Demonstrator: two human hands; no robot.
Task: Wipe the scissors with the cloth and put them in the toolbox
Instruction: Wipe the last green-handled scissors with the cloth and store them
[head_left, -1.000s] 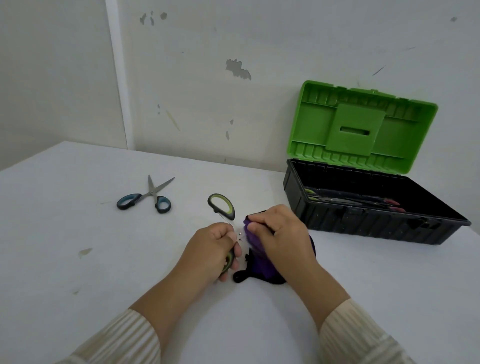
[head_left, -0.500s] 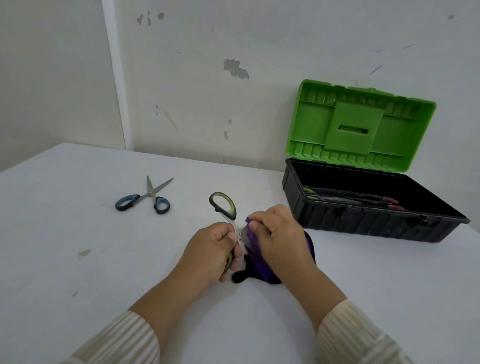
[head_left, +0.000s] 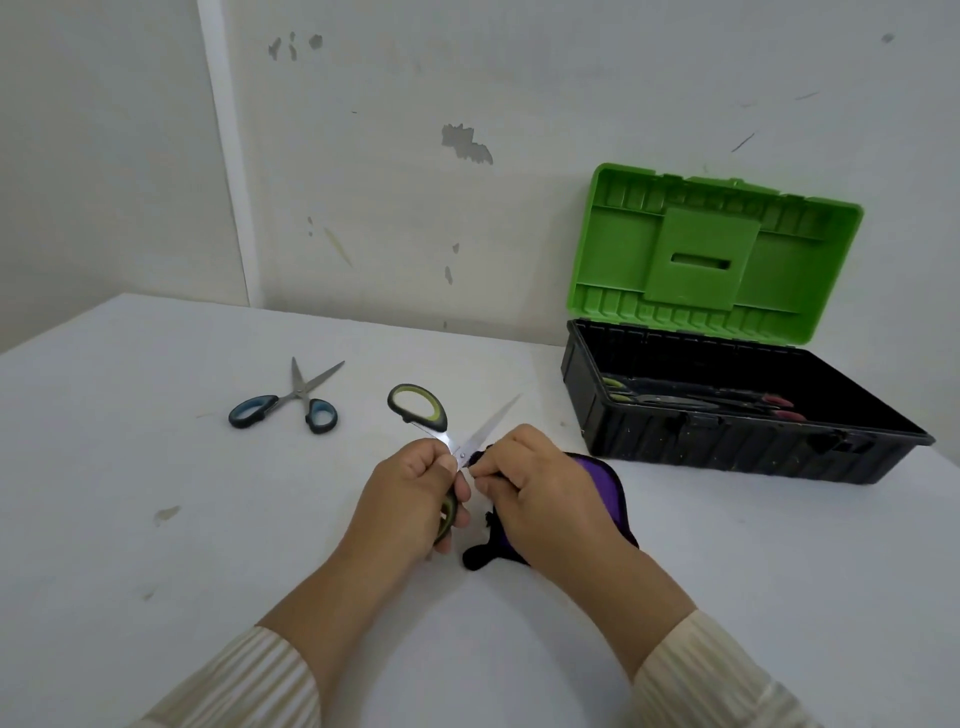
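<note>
Left hand (head_left: 410, 499) grips one handle of the green-and-black-handled steel scissors (head_left: 483, 431), spread open over the middle of the white tabletop (head_left: 156, 571), right hand (head_left: 540, 493) pinches the purple-and-black cloth (head_left: 605, 483) at the pivot; probably light, rigid, blades slick and sharp, so hold by handles.

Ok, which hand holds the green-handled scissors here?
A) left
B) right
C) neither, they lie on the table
A: the left hand grips the green scissors by the lower handle, while the right hand holds the cloth at the blades.
</note>
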